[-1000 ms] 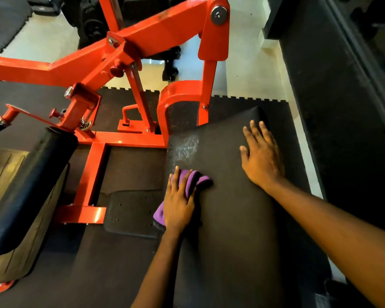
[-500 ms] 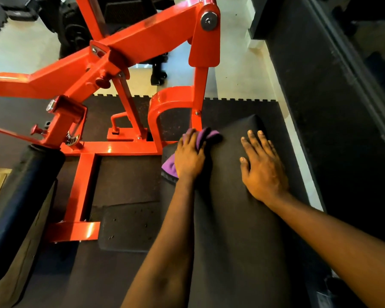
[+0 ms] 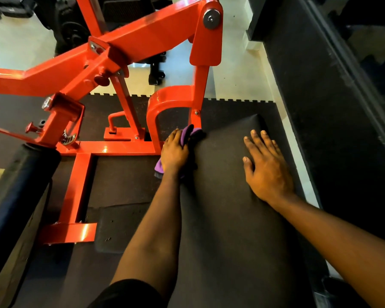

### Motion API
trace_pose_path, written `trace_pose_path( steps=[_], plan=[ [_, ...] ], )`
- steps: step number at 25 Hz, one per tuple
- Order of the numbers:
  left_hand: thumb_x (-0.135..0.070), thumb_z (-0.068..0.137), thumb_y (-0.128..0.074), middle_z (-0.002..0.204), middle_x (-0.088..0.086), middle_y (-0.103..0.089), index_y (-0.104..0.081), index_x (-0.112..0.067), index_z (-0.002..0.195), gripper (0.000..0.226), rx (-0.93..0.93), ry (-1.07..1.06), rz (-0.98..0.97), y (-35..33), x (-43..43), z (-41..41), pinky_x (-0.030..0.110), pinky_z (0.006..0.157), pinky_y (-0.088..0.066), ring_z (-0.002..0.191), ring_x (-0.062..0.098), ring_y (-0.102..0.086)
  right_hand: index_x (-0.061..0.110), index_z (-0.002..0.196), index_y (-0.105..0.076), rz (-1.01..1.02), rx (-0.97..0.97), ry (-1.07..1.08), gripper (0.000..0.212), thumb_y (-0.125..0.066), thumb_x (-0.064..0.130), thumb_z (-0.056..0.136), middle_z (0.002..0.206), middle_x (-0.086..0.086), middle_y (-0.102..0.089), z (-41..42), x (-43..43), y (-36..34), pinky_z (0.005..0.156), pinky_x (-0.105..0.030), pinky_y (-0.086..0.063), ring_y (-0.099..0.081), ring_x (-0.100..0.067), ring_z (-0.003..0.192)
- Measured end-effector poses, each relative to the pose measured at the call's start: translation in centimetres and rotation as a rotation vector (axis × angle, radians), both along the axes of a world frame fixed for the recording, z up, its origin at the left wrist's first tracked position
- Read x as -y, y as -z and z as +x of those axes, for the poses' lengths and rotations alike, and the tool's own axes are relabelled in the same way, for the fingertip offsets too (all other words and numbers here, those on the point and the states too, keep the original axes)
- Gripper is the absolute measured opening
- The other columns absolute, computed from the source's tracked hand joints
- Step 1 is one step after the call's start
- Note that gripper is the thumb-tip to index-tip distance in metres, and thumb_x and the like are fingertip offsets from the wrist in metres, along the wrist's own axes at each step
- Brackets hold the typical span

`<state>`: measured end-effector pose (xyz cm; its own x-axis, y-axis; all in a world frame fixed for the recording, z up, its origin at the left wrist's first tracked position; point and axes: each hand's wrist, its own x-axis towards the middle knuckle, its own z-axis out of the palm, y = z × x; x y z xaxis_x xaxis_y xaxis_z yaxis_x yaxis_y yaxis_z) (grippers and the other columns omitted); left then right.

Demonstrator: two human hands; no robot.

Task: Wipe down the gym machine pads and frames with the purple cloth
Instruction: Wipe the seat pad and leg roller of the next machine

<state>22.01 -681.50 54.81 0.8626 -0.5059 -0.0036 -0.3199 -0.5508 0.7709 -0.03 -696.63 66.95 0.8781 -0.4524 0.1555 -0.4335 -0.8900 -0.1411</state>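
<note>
Left fingers (image 3: 175, 135) clutch the crumpled purple cloth (image 3: 185, 136) at the far-left corner of the black vinyl pad (image 3: 227, 196), right hand (image 3: 268, 172) flat, fingers relaxed; pad looks mid-wipe, orange steel frame (image 3: 142, 41) likely pending.

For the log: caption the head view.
Left hand holds purple cloth against pad near orange frame; right hand lies flat.

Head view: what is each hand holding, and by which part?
The left hand grips the purple cloth by its bunched middle, pressed on the far edge of the black pad. The right hand holds nothing; it lies flat on the pad.
</note>
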Motion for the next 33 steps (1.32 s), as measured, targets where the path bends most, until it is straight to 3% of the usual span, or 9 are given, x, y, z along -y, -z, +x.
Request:
trace_pose_path(
  steps=[4,6,9,13,17,20,26,30,33],
  plan=[
    [-0.033,0.091,-0.045,0.139,-0.004,-0.053,-0.044,-0.044,0.143,0.054,-0.063,-0.084,-0.039,1.2,-2.2,0.7,0.039,0.107,-0.042,0.129,0.021,-0.050,0.016,0.153,-0.040,0.012,0.010,0.001,0.054,-0.049,0.029,0.102,0.163,-0.005,-0.029,0.0,0.1,0.1,0.125,-0.044,-0.017,-0.017,-0.023,0.154],
    [-0.054,0.094,-0.050,0.136,-0.012,-0.056,-0.046,-0.056,0.136,0.042,-0.199,-0.201,-0.088,2.6,-4.0,0.3,0.040,0.104,-0.046,0.125,0.016,-0.055,0.016,0.152,-0.041,0.002,0.022,-0.002,0.054,-0.051,0.028,0.101,0.163,-0.006,-0.030,0.0,0.1,0.1,0.125,-0.043,-0.017,-0.018,-0.023,0.154],
    [-0.081,0.080,-0.054,0.131,-0.020,-0.060,-0.045,-0.068,0.128,0.050,-0.345,-0.354,-0.098,3.7,-6.5,-2.5,0.049,0.093,-0.055,0.115,0.017,-0.064,0.015,0.152,-0.041,-0.003,0.022,-0.002,0.054,-0.052,0.027,0.100,0.163,-0.006,-0.031,0.1,0.1,0.1,0.125,-0.043,-0.017,-0.019,-0.024,0.154],
    [-0.061,0.093,-0.050,0.141,-0.007,-0.055,-0.042,-0.048,0.141,0.050,-0.343,-0.400,-0.034,2.5,-9.0,-7.5,0.046,0.101,-0.047,0.121,0.028,-0.058,0.015,0.152,-0.041,-0.028,-0.010,0.016,0.054,-0.049,0.028,0.101,0.163,-0.006,-0.031,0.1,-0.2,0.0,0.125,-0.043,-0.017,-0.019,-0.025,0.154],
    [-0.042,0.100,-0.048,0.155,-0.009,-0.041,-0.041,-0.037,0.148,0.049,-0.254,-0.414,0.065,0.7,-8.6,-10.3,0.043,0.104,-0.042,0.133,0.027,-0.050,0.014,0.153,-0.040,-0.052,-0.028,0.015,0.054,-0.047,0.030,0.101,0.163,-0.007,-0.030,0.2,-0.3,0.0,0.125,-0.044,-0.018,-0.019,-0.026,0.154],
    [-0.030,0.099,-0.053,0.155,-0.002,-0.042,-0.047,-0.034,0.146,0.047,-0.092,-0.294,-0.063,-1.6,-4.1,-8.6,0.042,0.114,-0.035,0.142,0.019,-0.040,0.010,0.156,-0.032,-0.025,-0.006,0.046,0.059,-0.047,0.029,0.102,0.164,-0.010,-0.027,0.2,-0.2,0.3,0.125,-0.043,-0.019,-0.020,-0.025,0.154],
    [-0.048,0.100,-0.042,0.159,-0.008,-0.034,-0.042,-0.032,0.149,0.052,0.042,0.087,-0.038,-8.6,9.3,-7.1,0.043,0.119,-0.027,0.148,0.024,-0.028,0.004,0.158,-0.020,0.071,0.126,0.200,0.065,-0.044,0.017,0.100,0.165,-0.017,-0.019,0.2,-0.7,-0.3,0.124,-0.041,-0.021,-0.023,-0.030,0.152],
    [-0.043,0.099,-0.047,0.160,-0.007,-0.031,-0.043,-0.032,0.149,0.051,0.163,0.170,-0.063,-6.2,6.6,-6.1,0.035,0.118,-0.026,0.145,0.021,-0.032,0.002,0.156,-0.026,0.037,0.085,0.203,0.063,-0.048,0.017,0.099,0.165,-0.018,-0.021,0.1,-0.5,-0.2,0.122,-0.040,-0.022,-0.027,-0.033,0.150],
    [-0.037,0.095,-0.049,0.159,-0.002,-0.034,-0.043,-0.035,0.149,0.054,0.104,0.085,-0.055,-2.6,2.5,-4.0,0.036,0.119,-0.026,0.145,0.021,-0.033,0.003,0.156,-0.030,0.034,0.055,0.198,0.060,-0.047,0.019,0.100,0.164,-0.018,-0.024,0.1,-0.5,0.0,0.122,-0.039,-0.022,-0.028,-0.033,0.150]
  ],
)
